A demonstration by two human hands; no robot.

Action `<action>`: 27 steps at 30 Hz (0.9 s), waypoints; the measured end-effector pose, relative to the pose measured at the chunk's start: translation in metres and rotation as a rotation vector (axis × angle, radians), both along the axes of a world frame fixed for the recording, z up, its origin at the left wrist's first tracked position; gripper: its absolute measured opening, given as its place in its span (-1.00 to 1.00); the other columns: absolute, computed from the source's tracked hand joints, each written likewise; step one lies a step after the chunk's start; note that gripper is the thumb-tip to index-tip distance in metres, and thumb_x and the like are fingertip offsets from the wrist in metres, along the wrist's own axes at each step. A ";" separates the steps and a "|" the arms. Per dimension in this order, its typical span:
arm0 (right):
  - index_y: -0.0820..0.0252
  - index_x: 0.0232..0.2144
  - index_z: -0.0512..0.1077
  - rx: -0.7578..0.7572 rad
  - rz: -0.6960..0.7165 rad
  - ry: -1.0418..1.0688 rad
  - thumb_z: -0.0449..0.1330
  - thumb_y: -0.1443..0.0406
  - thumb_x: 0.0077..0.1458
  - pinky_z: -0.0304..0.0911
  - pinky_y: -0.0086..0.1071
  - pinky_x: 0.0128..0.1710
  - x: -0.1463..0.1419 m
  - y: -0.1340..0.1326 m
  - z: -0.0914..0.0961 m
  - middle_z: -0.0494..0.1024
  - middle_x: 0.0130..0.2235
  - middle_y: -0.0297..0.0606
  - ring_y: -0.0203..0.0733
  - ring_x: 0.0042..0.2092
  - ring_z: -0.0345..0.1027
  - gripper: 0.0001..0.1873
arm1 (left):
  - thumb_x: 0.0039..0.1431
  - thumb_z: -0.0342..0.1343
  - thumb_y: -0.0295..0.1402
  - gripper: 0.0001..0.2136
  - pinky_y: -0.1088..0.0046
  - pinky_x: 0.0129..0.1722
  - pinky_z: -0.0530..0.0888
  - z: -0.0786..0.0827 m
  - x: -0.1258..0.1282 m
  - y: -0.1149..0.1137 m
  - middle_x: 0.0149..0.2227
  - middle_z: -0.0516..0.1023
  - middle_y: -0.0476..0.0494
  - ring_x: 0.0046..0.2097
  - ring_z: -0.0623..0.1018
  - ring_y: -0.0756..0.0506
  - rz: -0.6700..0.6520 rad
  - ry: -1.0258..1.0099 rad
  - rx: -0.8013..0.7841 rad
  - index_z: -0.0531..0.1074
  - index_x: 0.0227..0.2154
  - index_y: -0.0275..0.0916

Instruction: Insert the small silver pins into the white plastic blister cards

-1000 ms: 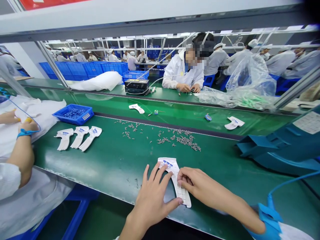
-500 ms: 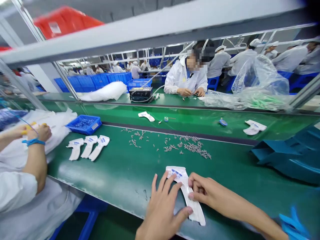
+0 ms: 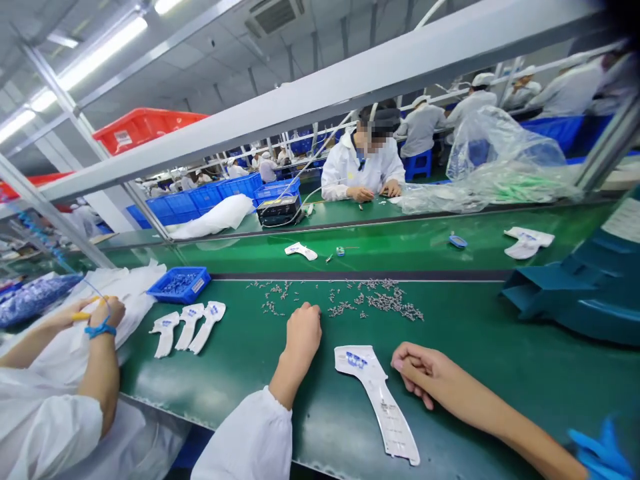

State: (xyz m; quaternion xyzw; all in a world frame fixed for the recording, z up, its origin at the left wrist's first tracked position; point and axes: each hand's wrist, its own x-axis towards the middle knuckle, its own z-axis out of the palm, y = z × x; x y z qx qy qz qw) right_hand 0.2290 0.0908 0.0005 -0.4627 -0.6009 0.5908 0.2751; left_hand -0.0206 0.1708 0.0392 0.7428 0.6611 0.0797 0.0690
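Observation:
My left hand [image 3: 303, 335] is over the bench at the near edge of the scattered small grey screw-like pieces [image 3: 393, 300]. Its fingers are curled down, and their tips are hidden behind the hand. A white handle-shaped plastic shell [image 3: 373, 383] with blue parts in its wide end lies between my hands, touched by neither. Just right of it is my right hand [image 3: 420, 375], closed with the thumb against the curled fingers; whatever it may pinch is too small to make out.
Three similar shells [image 3: 189, 327] and a blue tray [image 3: 180, 285] of small blue parts are at left, near a co-worker's hands [image 3: 103, 313]. A teal bin [image 3: 575, 293] stands at right. Across the green belt [image 3: 240, 252] sits another person [image 3: 363, 163].
My left hand has left the shell and moved forward and left to the small grey pieces. My right hand has come off the shell to its right side. The view has tilted up.

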 end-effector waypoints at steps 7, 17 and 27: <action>0.19 -0.30 0.37 -0.012 -0.058 0.094 0.12 -0.12 0.19 0.19 -0.46 -0.49 0.004 0.001 0.009 0.36 -0.47 -0.38 -0.33 -0.44 0.23 -0.53 | 0.37 -0.03 -0.44 -0.85 0.41 -0.16 0.48 0.021 0.010 -0.034 -0.21 0.53 -0.11 -0.18 0.55 -0.07 -0.173 -0.151 0.080 0.46 -0.18 -0.21; 0.21 -0.18 0.44 -0.088 -0.120 0.435 0.23 -0.05 0.15 0.19 -0.45 -0.43 -0.031 -0.038 0.050 0.36 -0.46 -0.42 -0.37 -0.45 0.22 -0.55 | 0.34 0.04 -0.43 -0.83 0.47 -0.15 0.48 0.005 0.063 -0.125 -0.22 0.58 -0.09 -0.15 0.57 -0.06 -0.291 -0.927 0.344 0.53 -0.17 -0.11; 0.21 -0.33 0.46 -0.276 -0.115 0.503 0.34 -0.03 0.04 0.17 -0.48 -0.43 -0.045 -0.040 0.071 0.37 -0.49 -0.39 -0.37 -0.46 0.17 -0.58 | 0.19 0.21 -0.56 -0.74 0.50 -0.20 0.55 -0.011 0.057 -0.135 -0.22 0.49 -0.04 -0.20 0.56 -0.02 -0.225 -0.995 0.730 0.57 -0.15 -0.06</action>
